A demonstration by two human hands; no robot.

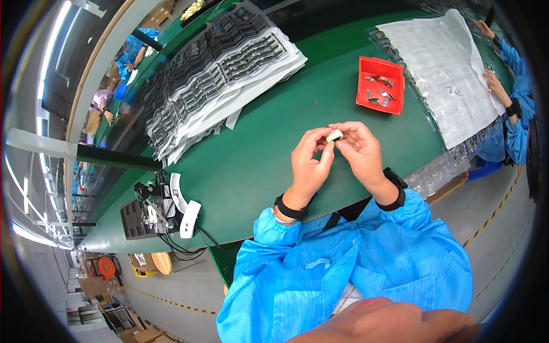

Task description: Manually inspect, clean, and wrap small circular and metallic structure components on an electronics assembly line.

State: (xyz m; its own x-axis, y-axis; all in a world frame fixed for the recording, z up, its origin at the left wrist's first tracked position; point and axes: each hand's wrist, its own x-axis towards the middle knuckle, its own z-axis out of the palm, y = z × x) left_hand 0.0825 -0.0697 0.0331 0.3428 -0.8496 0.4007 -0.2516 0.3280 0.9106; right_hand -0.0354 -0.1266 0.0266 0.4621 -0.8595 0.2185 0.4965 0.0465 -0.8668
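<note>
Over the green table, both my hands meet in front of my chest. Between their fingertips is a small cream-white block with a toothed edge and a dark underside; its exact kind is too small to tell. My left hand pinches it from the left with thumb and fingers. My right hand grips it from the right, fingers curled. A red plastic bin stands just beyond my right hand, with several small metal clips inside.
Stacked black formed parts on white sheets fill the back left. A white-covered stack lies at the right, with a co-worker's hands on it. At the left are white curved pieces, cables and a dark compartment tray.
</note>
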